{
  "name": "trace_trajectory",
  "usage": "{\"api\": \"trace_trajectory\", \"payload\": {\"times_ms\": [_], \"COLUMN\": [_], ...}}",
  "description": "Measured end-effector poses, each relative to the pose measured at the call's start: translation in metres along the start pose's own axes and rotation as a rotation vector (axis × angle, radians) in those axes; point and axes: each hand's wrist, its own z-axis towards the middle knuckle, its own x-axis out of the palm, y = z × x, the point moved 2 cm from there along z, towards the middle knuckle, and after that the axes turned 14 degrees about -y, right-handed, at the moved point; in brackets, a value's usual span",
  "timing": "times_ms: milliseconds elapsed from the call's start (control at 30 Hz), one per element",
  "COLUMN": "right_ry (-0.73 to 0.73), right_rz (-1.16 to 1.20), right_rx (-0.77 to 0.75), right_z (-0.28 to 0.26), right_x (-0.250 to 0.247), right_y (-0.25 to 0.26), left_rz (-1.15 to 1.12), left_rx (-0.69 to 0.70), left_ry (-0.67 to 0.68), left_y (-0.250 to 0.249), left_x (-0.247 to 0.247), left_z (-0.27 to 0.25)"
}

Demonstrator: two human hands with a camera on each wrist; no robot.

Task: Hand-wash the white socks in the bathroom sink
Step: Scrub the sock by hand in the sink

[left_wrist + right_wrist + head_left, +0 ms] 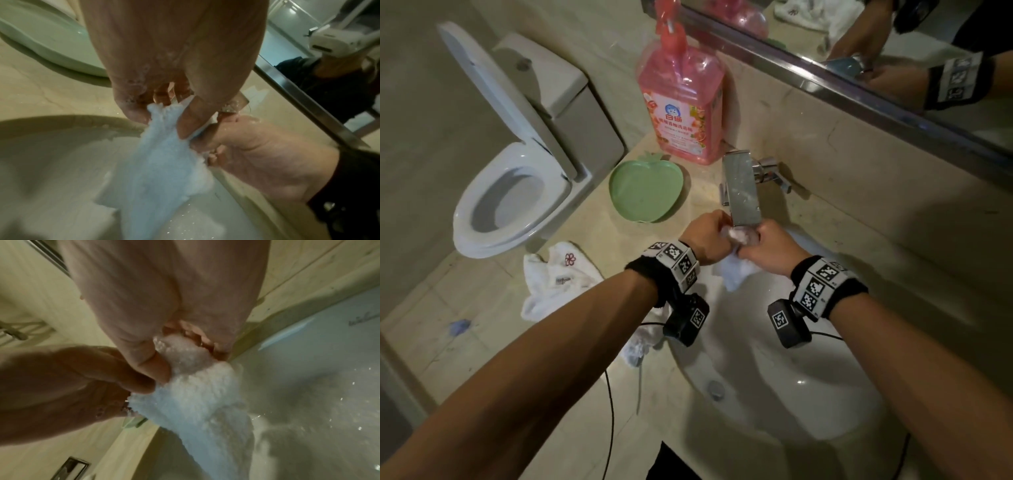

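A wet white sock [734,274] hangs over the back of the white sink [774,377], just under the faucet spout [741,190]. My left hand [707,236] grips its upper end, thumb and fingers curled round the fabric [162,146]. My right hand [767,248] squeezes a bunched part of the same sock [185,356] in its fist. Both hands meet right below the spout. The sock's loose end [205,418] dangles into the basin. A second white sock [558,277] with a red flower lies on the counter to the left.
A pink detergent bottle [683,102] and a green apple-shaped dish [645,190] stand on the counter behind the left hand. A toilet [510,192] is further left. The mirror [876,44] runs along the back wall. More white cloth [640,342] lies on the sink's left rim.
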Motion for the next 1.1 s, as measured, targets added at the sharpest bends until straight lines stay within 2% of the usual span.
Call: {"api": "trace_trajectory", "payload": {"times_ms": [167,300,400,467,533,600,667,733,867,933,1033,1100], "right_ry": [-0.192,-0.212,-0.228,-0.149,-0.081,-0.112,-0.185,-0.236,-0.247,-0.192,-0.158,-0.179], "right_rz": [-0.233,-0.326,-0.46,-0.464,-0.432,-0.389,-0.337,-0.261,-0.065,0.063,0.141,0.07], "right_rx": [-0.053,-0.067,-0.074,-0.05,-0.013,0.006,0.035,0.093,0.131,0.138,0.073,0.09], "right_z": [-0.002,-0.004,-0.006,-0.006,-0.007,-0.005,-0.002,0.001,-0.002,-0.007,-0.005,-0.001], "right_x": [-0.023,-0.034,-0.047,-0.052,-0.05,-0.047,-0.044,-0.038,-0.009,0.006,0.019,0.019], "right_y": [-0.006,-0.007,-0.011,-0.016,-0.021,-0.023,-0.022,-0.02,-0.014,-0.009,-0.007,-0.007], "left_rz": [0.075,0.212,0.085,-0.007,0.009,0.059,0.1,0.112,0.116,0.023,-0.339,-0.463], "left_rx": [0.033,0.143,0.134,0.096,0.114,0.227,0.289,0.247,0.039,-0.068,-0.171,-0.183], "left_ry": [0.035,0.079,0.071,0.027,-0.056,-0.089,-0.04,-0.032,-0.147,-0.075,0.08,0.154], "left_y": [0.005,0.002,0.001,0.002,0.007,0.009,0.013,0.015,0.015,0.013,0.007,0.009], "left_x": [0.006,0.015,0.017,0.016,0.013,0.01,0.008,0.008,0.011,0.014,0.017,0.023], "left_z": [0.005,0.011,0.012,0.014,0.014,0.011,0.008,0.009,0.013,0.014,0.005,-0.003]}}
